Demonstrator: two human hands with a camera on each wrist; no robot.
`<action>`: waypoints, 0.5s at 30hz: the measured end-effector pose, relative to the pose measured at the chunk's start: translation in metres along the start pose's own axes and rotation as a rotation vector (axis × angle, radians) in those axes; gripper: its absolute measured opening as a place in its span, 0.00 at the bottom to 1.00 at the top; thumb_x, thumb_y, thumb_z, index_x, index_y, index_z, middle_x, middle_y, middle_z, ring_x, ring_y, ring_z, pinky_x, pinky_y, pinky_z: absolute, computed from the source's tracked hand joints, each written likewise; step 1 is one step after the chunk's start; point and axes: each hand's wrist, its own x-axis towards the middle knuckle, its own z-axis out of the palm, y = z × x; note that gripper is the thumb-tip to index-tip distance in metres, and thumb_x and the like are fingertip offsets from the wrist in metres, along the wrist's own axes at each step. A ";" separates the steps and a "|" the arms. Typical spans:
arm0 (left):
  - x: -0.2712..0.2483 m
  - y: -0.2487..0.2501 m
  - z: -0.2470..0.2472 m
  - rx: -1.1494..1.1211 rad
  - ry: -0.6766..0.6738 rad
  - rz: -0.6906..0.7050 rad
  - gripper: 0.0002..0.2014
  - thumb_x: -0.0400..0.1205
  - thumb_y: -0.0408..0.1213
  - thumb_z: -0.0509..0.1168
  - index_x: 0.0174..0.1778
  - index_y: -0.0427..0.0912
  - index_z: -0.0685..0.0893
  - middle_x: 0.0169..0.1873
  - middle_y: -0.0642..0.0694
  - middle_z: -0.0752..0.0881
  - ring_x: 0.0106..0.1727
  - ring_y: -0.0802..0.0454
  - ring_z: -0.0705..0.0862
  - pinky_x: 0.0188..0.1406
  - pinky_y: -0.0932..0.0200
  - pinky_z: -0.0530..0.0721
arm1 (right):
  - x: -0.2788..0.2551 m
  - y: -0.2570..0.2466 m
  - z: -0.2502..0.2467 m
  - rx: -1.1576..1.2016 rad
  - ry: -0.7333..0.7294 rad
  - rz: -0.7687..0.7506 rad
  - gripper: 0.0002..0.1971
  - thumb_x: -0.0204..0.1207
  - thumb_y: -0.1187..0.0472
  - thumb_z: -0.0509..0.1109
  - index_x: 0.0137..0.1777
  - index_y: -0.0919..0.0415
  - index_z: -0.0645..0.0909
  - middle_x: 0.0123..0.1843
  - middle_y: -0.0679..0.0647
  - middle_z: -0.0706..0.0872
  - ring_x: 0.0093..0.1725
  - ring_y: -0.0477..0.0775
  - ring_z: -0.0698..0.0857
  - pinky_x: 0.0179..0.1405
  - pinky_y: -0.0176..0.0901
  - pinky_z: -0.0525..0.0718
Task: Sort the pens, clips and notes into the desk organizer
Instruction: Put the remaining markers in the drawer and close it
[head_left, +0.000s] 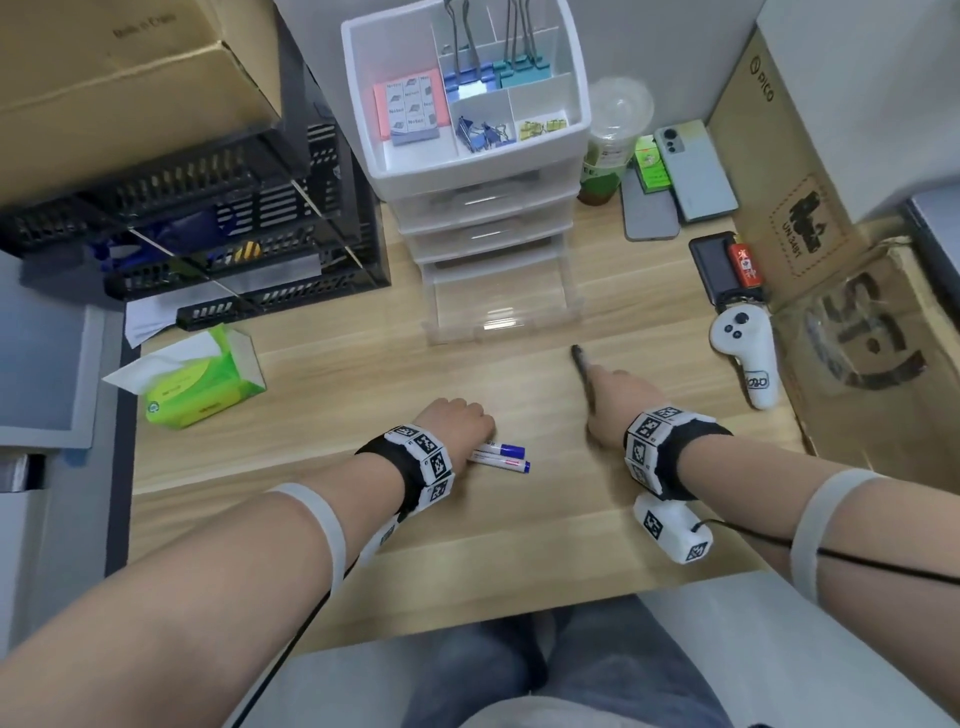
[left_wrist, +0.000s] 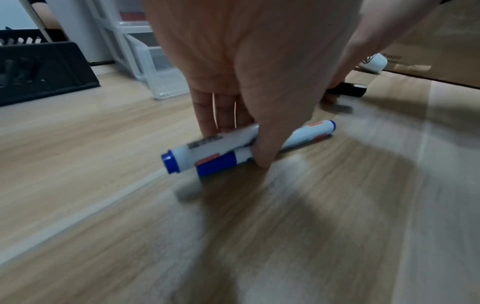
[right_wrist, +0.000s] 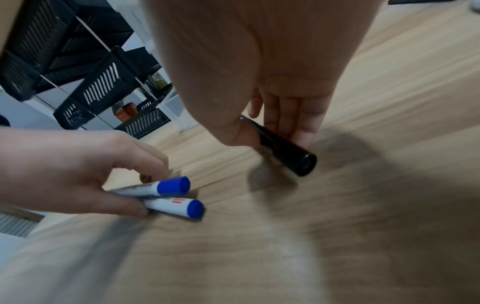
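Two white markers with blue caps (head_left: 501, 457) (left_wrist: 207, 150) (right_wrist: 168, 197) lie together on the wooden desk (head_left: 519, 519). My left hand (head_left: 457, 421) (left_wrist: 233, 144) pinches both between thumb and fingers. To their right, my right hand (head_left: 615, 400) (right_wrist: 275, 139) pinches a black pen (head_left: 582, 364) (right_wrist: 285, 152) against the desk, its tip pointing away from me. The white desk organizer (head_left: 467, 161) stands behind, its clear bottom drawer (head_left: 498, 306) pulled open. Its top tray holds pink notes (head_left: 410, 106), large blue and teal clips (head_left: 493, 73), and small blue (head_left: 480, 134) and yellow clips (head_left: 543, 128).
A green tissue pack (head_left: 197, 384) and a black crate rack (head_left: 197, 223) stand at the left. On the right are a white controller (head_left: 748, 353), a power bank (head_left: 719, 267), phones (head_left: 696, 171), a plastic cup (head_left: 608, 150) and an open cardboard box (head_left: 857, 322).
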 end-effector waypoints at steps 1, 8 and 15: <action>0.000 0.001 0.000 -0.008 -0.031 -0.004 0.18 0.79 0.31 0.67 0.65 0.49 0.82 0.59 0.46 0.84 0.58 0.43 0.83 0.53 0.51 0.79 | 0.000 -0.004 0.001 0.045 -0.012 -0.032 0.20 0.73 0.63 0.67 0.64 0.56 0.66 0.53 0.60 0.82 0.45 0.62 0.83 0.45 0.53 0.86; -0.002 0.002 -0.003 -0.089 -0.033 0.024 0.15 0.84 0.33 0.64 0.65 0.48 0.86 0.59 0.46 0.84 0.60 0.42 0.84 0.53 0.48 0.84 | 0.003 -0.032 -0.001 0.317 -0.129 -0.107 0.13 0.77 0.68 0.61 0.61 0.59 0.70 0.49 0.57 0.82 0.48 0.60 0.83 0.44 0.48 0.80; -0.007 0.007 -0.027 -0.070 0.121 0.136 0.13 0.86 0.38 0.62 0.65 0.45 0.85 0.58 0.44 0.81 0.62 0.43 0.79 0.54 0.47 0.82 | 0.000 -0.056 -0.015 0.607 -0.290 -0.144 0.02 0.76 0.60 0.64 0.43 0.57 0.76 0.36 0.53 0.81 0.37 0.54 0.78 0.36 0.43 0.73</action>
